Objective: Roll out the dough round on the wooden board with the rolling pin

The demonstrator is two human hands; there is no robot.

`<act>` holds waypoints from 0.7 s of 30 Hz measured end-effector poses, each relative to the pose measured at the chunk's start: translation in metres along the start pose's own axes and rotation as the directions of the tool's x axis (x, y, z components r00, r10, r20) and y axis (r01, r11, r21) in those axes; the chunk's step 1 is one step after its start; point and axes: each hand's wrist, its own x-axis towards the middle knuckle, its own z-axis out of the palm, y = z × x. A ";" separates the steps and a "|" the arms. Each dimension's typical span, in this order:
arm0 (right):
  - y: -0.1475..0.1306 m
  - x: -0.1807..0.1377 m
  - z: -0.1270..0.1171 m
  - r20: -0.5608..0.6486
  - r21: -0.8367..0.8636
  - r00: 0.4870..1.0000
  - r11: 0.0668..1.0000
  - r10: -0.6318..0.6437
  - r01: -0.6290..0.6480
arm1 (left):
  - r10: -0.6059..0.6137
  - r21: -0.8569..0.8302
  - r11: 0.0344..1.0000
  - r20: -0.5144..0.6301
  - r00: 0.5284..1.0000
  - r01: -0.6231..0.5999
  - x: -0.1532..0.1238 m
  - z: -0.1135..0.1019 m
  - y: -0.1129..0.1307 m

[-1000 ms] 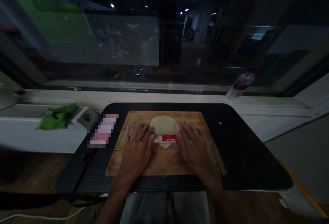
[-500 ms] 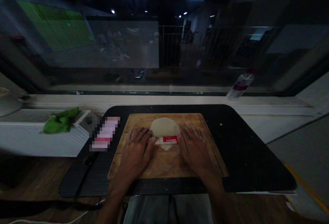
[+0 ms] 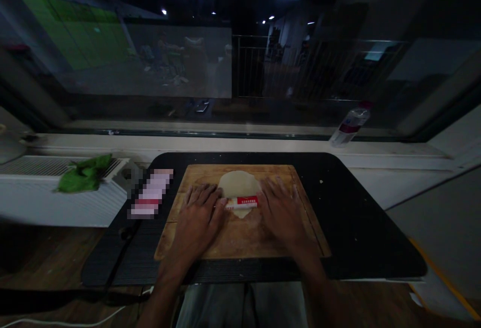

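A flattened piece of pale dough (image 3: pixel 237 183) lies on a wooden cutting board (image 3: pixel 235 242). Across its lower part runs a rolling pin (image 3: pixel 247 202) with a red and white printed label; both its ends are hidden under my hands. My left hand (image 3: pixel 201 210) rests palm down over the left end, fingers stretched forward. Over the right end my right hand (image 3: pixel 280 207) lies the same way, fingers spread and flat rather than wrapped round it. A small tip of dough shows on the near side of the pin.
The board sits on a black table (image 3: pixel 361 237). A phone-like pixelated item (image 3: pixel 153 192) lies at its left. Beyond are a windowsill with a tilted-looking plastic bottle (image 3: pixel 350 126), a dark window, and a white radiator (image 3: pixel 67 205) bearing a green cloth (image 3: pixel 84 173).
The view has shifted slightly. Both hands stay on the rolling pin, which has barely moved over the dough.
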 end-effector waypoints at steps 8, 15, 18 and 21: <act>0.000 -0.007 0.009 -0.069 -0.003 0.998 1.000 0.001 -0.001 | -0.017 -0.023 1.000 0.013 1.000 0.017 -0.009 0.001 0.003; 0.001 -0.069 0.016 -0.193 -0.025 0.978 0.997 -0.083 0.079 | -0.050 -0.025 0.998 0.006 0.999 0.050 0.000 0.004 0.006; -0.001 -0.072 0.018 -0.205 -0.035 0.975 0.996 -0.090 0.084 | -0.061 -0.016 0.998 0.024 0.998 0.062 0.004 0.005 0.007; -0.001 -0.057 0.018 -0.202 -0.016 0.977 0.998 -0.064 0.062 | -0.073 0.001 0.997 0.037 0.997 0.073 0.006 0.003 0.009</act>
